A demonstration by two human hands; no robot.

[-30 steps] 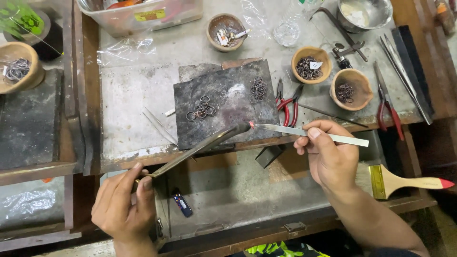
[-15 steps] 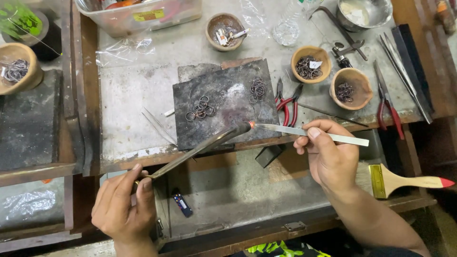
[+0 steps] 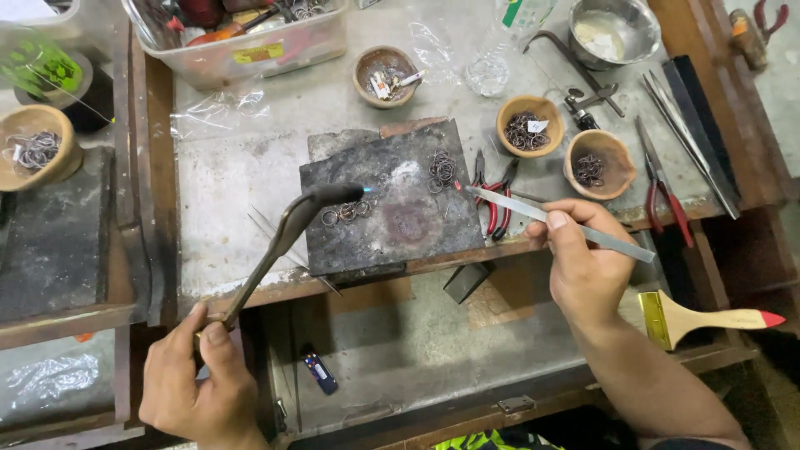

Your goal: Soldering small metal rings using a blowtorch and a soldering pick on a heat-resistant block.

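We keep left hand [image 3: 196, 383] closed on stiff torch [image 3: 287, 233] at rear; right hand [image 3: 583, 267] pinches thin slippery tweezers [image 3: 550, 218] mid-shaft, small rings [image 3: 346, 212] ahead look light

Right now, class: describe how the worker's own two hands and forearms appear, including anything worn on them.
Both the left hand and right hand are bare: no gloves, rings, watch or bracelet visible. The forearms show no sleeves in view. Fingernails are short and unpainted.

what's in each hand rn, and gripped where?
Left hand grips the torch at its lower handle end, nozzle over the dark block. Right hand pinches the flat metal tweezers around mid-length, tip toward the block.
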